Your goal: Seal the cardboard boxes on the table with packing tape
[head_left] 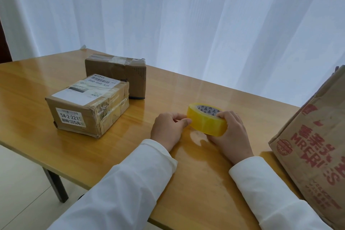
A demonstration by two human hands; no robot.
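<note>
A yellow roll of packing tape [205, 122] is held just above the wooden table [168, 183], near its middle. My right hand [230, 134] grips the roll, fingers hooked into its core. My left hand [168, 128] pinches at the roll's left edge with thumb and fingertips. A labelled cardboard box [87, 106] with old tape on it lies to the left. Behind it stands a plain brown box [119, 74] with tape across its top. A large box with red print [317, 147] stands at the right edge, partly cut off.
White curtains [186, 14] hang behind the table. The table's near edge runs diagonally at lower left, with a dark leg [56, 185] and pale floor below it. Both my sleeves are white.
</note>
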